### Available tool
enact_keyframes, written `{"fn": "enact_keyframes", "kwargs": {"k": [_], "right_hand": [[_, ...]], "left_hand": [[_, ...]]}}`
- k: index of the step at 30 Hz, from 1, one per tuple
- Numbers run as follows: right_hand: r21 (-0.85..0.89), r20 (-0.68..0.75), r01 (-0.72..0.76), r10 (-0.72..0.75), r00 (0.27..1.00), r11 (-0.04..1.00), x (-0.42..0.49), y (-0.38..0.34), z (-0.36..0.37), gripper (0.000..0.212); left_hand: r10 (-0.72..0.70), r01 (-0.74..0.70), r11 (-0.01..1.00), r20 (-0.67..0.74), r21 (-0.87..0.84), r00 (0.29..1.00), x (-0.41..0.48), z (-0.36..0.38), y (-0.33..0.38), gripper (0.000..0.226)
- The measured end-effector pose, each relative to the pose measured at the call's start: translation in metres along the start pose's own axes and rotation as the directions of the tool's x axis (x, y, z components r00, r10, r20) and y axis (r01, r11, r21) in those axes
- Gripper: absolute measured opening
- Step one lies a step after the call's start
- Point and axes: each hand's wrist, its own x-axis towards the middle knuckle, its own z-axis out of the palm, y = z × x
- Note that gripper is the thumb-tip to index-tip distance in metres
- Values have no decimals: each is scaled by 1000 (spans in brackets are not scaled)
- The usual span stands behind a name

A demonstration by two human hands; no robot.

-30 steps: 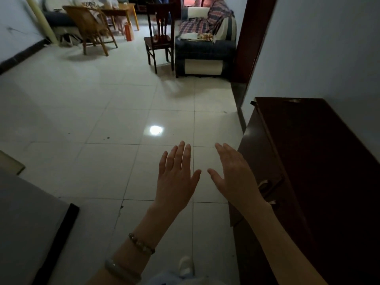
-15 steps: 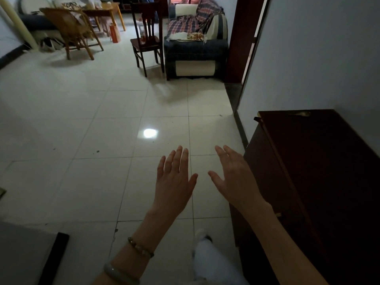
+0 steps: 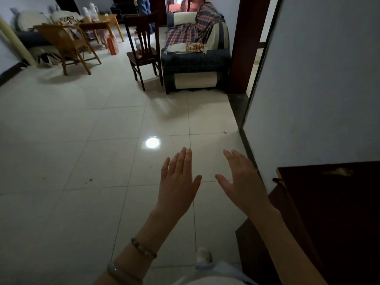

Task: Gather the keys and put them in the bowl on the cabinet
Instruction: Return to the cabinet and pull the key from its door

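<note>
My left hand (image 3: 178, 181) and my right hand (image 3: 243, 182) are held out in front of me over the tiled floor, palms down, fingers spread, holding nothing. Two bracelets ring my left wrist. The dark wooden cabinet (image 3: 329, 212) stands at the lower right against the wall, close beside my right forearm. Its top is dark, and I see no bowl on the part that shows. I see no keys anywhere.
A dark wooden chair (image 3: 143, 49) and a sofa with a plaid blanket (image 3: 195, 44) stand ahead. At the far left are a wicker chair (image 3: 65, 44) and a small wooden table (image 3: 100, 25). A doorway (image 3: 255, 58) opens on the right past the wall.
The view has moved forward across the floor. The cabinet has slid lower and to the right, and the sofa and chairs have come nearer. Both hands stay open in the same pose.
</note>
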Motion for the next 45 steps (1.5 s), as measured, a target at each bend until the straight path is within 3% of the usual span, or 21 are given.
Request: {"fn": "enact_keyframes", "kwargs": {"k": [13, 19, 24, 28, 31, 37, 45], "right_hand": [[-70, -33, -146, 144, 989, 987, 136, 57, 7, 66], [-87, -94, -296, 288, 953, 951, 209, 85, 13, 67], [-52, -168, -446, 433, 886, 893, 276, 101, 11, 65], [-26, -243, -562, 540, 806, 827, 316, 110, 4, 65], [3, -308, -658, 627, 716, 753, 329, 117, -4, 64], [69, -406, -822, 769, 494, 565, 320, 138, -14, 64], [178, -507, -939, 845, 169, 295, 278, 178, -32, 62]], "left_hand": [[124, -119, 991, 78, -65, 989, 168, 45, -2, 70], [293, -285, 953, 70, -106, 954, 272, 76, -3, 70], [467, -457, 882, 96, -114, 879, 370, 97, -6, 71], [613, -595, 789, 124, -153, 780, 437, 104, 3, 71], [742, -714, 670, 139, -203, 656, 472, 110, 18, 71], [907, -858, 419, 94, -296, 411, 501, 127, 70, 69], [995, -912, 96, 2, -400, 104, 491, 160, 172, 67]]}}
